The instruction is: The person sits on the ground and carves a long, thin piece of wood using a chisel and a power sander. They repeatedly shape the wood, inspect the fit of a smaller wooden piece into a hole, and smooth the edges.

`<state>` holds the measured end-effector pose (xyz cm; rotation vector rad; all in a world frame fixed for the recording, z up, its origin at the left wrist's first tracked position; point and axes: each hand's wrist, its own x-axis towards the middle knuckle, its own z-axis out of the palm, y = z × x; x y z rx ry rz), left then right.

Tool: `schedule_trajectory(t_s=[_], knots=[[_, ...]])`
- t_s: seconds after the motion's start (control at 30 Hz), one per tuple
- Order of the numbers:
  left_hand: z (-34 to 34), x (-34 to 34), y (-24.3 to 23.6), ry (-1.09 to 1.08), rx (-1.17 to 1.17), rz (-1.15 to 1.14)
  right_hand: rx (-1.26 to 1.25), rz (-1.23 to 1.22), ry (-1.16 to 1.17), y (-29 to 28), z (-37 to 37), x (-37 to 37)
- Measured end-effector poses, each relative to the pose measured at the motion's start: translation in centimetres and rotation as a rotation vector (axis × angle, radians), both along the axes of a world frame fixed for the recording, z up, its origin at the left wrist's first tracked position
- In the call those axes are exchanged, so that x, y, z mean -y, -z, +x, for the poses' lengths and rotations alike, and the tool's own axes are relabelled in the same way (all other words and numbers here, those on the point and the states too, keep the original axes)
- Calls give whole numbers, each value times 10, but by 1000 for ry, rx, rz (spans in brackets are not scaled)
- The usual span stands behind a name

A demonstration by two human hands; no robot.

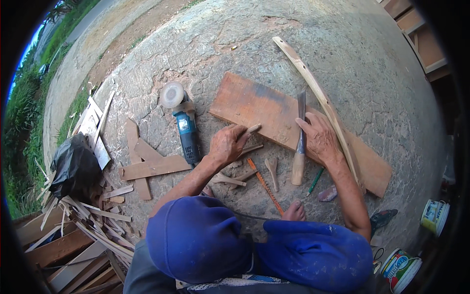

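Observation:
In my left hand [226, 145], the fingers are closed round a small pale piece of wood [254, 128], its end poking out over the plank's near edge. Most of that piece is hidden by the hand. My right hand [320, 138] grips a chisel [297, 166], its dark metal blade pointing away from me and its wooden handle toward me. Beneath both lies a broad reddish-brown plank [254, 105], set slantwise on the ground. A long curved pole with holes [313, 81] lies across the plank, beside my right hand.
Left of the plank lies a teal and black angle grinder [186, 127], close to joined flat boards [155, 167]. Nearer me are small forked wooden pieces [271, 174], an orange saw blade [265, 186] and a green pencil [316, 181]. Wood offcuts, a black bag [74, 165] and buckets [434, 217] flank the area.

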<state>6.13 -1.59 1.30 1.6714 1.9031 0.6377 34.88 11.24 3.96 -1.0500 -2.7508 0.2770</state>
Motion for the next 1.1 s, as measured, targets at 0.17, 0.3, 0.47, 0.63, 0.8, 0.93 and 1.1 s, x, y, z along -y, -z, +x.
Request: schedule_trajectory(t_s=[0.17, 0.3, 0.47, 0.63, 0.8, 0.93, 1.1], knots=[[-1, 0, 3, 23, 62, -52, 45, 183, -355, -12, 2, -6], [-5, -5, -3, 37, 101, -139, 59, 256, -543, -10, -9, -28], [-7, -5, -11, 28, 139, -178, -288, 299, -246, -29, -25, -30], [-7, 0, -1, 59, 55, -76, -709, 60, 233, -32, -56, 2], [-6, 0, 3, 76, 23, -32, -640, -124, 215, -6, -55, 13], [-5, 1, 5, 79, 1, 16, -475, -142, 126, -8, -63, 8], [-12, -2, 0, 97, 0, -51, -422, -444, 191, -11, -79, 13]])
